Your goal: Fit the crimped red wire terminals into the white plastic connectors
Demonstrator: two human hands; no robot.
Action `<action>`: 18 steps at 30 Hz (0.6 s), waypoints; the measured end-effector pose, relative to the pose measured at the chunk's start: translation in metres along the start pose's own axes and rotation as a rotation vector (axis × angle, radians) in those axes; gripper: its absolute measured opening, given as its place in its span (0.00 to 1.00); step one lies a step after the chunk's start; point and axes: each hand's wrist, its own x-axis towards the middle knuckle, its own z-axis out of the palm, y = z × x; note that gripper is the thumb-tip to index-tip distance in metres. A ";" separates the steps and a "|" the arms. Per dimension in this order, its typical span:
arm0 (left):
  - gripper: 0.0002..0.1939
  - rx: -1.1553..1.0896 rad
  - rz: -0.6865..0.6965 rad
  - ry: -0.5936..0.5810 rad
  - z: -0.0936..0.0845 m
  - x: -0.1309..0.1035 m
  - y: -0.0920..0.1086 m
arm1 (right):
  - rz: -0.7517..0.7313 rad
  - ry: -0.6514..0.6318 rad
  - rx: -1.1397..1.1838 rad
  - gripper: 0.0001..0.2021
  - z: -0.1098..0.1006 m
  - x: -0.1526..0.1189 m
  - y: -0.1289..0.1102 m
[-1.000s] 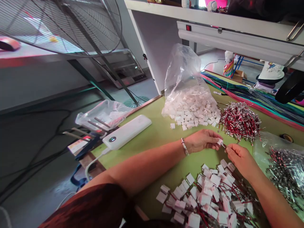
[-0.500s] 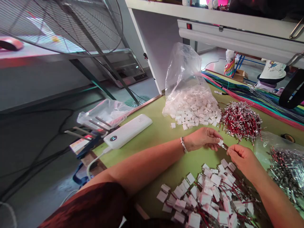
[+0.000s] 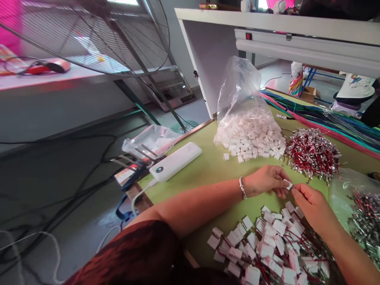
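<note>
My left hand [image 3: 267, 181] pinches a small white plastic connector housing [image 3: 287, 184] above the green tabletop. Right against it, the fingertips of my right hand [image 3: 313, 206] are closed on a short wire at the housing's end; most of the wire is hidden by the fingers. Below both hands lies a heap of white housings with red wires [image 3: 267, 247]. Beyond them is a pile of short red wires with metal terminals [image 3: 313, 152]. Loose white housings [image 3: 249, 138] spill from a clear plastic bag [image 3: 237, 85].
A white power bank [image 3: 178, 160] with a cable lies at the table's left edge. Another clear bag with metal-ended wires [image 3: 366, 213] is at the right. Long coloured wires [image 3: 320, 122] run along the back. A large fan [image 3: 118, 35] stands at the left.
My hands have come closer together, and the wire end that showed between them is now mostly out of sight at the housing. The whole view has shifted slightly left.
</note>
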 end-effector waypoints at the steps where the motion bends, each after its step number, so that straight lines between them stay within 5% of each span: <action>1: 0.08 -0.033 0.006 -0.001 0.002 -0.001 -0.002 | -0.009 0.011 -0.007 0.16 0.002 -0.001 0.001; 7: 0.09 -0.004 0.021 -0.003 0.006 -0.003 -0.006 | 0.016 0.058 0.024 0.18 0.006 -0.002 0.009; 11: 0.14 0.523 0.052 -0.079 -0.010 -0.014 0.026 | 0.026 -0.036 0.055 0.17 -0.002 -0.005 0.000; 13: 0.24 0.989 0.195 0.215 -0.028 -0.021 0.046 | 0.028 -0.205 0.051 0.15 -0.009 -0.011 -0.005; 15: 0.26 1.381 0.143 0.486 -0.049 -0.025 0.059 | 0.067 -0.480 0.038 0.13 -0.017 -0.019 -0.009; 18: 0.14 1.673 -0.130 0.451 -0.072 -0.023 0.060 | 0.183 -0.697 -0.023 0.12 -0.029 -0.023 -0.010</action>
